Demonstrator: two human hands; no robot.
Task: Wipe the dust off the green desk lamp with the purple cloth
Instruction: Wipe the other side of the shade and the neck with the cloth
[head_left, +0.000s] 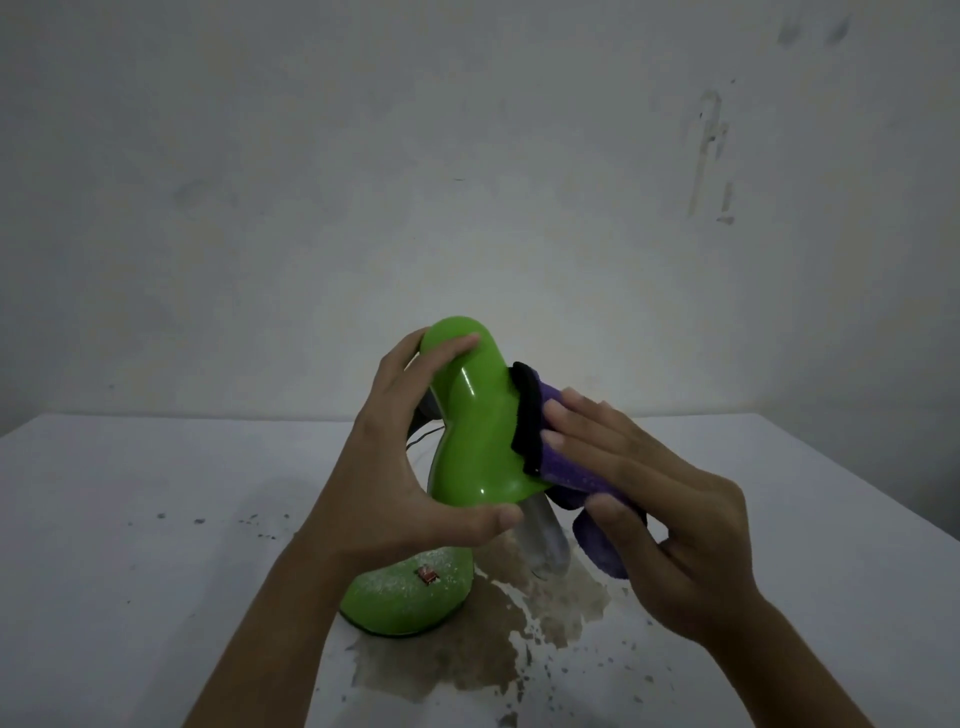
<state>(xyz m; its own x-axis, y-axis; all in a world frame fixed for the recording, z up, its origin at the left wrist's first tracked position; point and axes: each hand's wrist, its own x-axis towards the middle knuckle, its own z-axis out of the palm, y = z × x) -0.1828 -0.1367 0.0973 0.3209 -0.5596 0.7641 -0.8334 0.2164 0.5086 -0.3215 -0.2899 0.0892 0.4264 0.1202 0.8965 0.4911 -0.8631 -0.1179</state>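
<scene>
Fingers of our left hand (400, 467) are curling around the green desk lamp (470, 431) at frame center; our right hand (660, 514) is pinching the purple cloth (571, 467), seemingly against its shade.

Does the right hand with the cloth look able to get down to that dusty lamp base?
Probably yes: the dusty base lies uncovered below the right hand; only the left forearm crosses its left edge.

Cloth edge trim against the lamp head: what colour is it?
Black, on the purple cloth; it shows plainly in the head view.
</scene>
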